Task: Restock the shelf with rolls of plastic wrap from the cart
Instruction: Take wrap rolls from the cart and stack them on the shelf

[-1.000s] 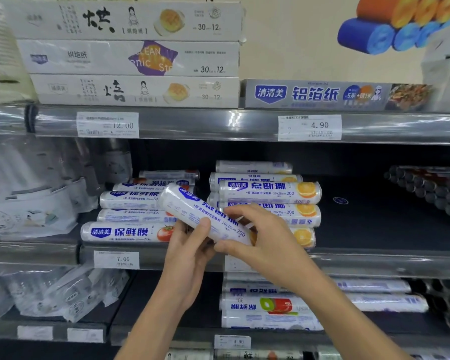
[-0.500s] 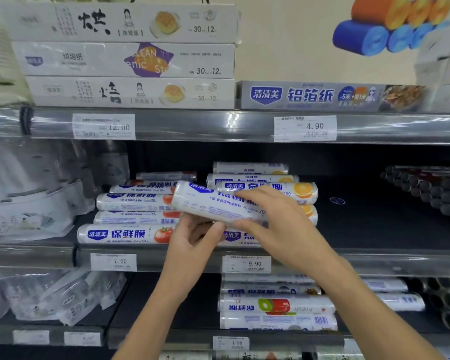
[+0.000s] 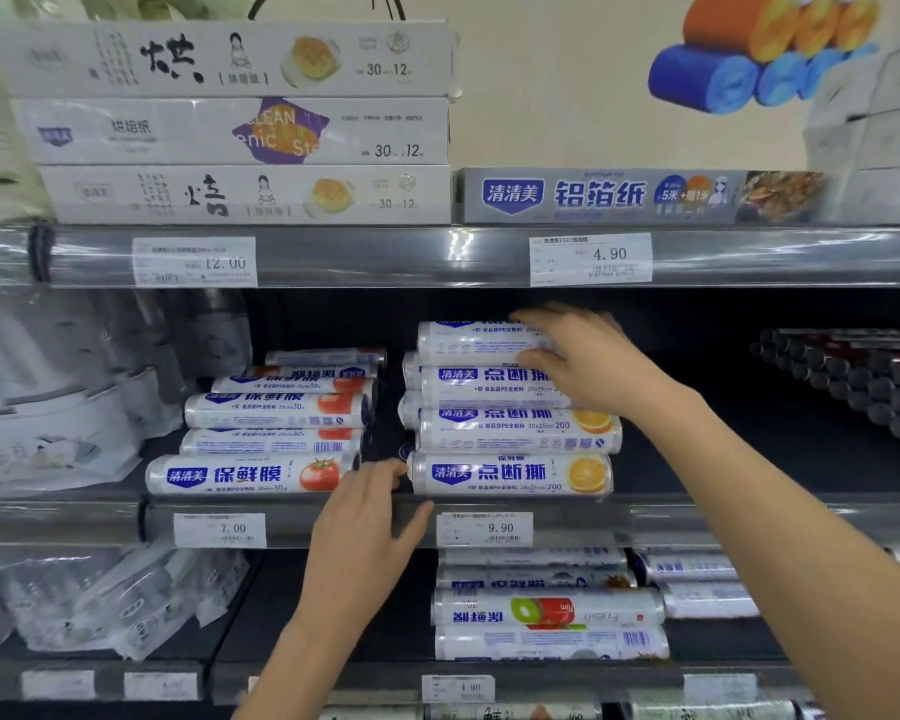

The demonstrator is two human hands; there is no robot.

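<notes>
Right hand (image 3: 583,361) grips the top roll (image 3: 468,343) on the mid-shelf stack (image 3: 510,433); left hand (image 3: 365,517) rests, fingers relaxed, at the shelf lip (image 3: 645,517). Hazard: released off-centre, the top roll may tumble off.

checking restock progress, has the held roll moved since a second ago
Yes: the roll went up and back from near the 9.90 tag onto the orange stack.

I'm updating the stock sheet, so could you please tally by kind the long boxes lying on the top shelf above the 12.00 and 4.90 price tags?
White boxes, stacked: 3
Grey foil box, lying beside the stack: 1
Total: 4
</notes>
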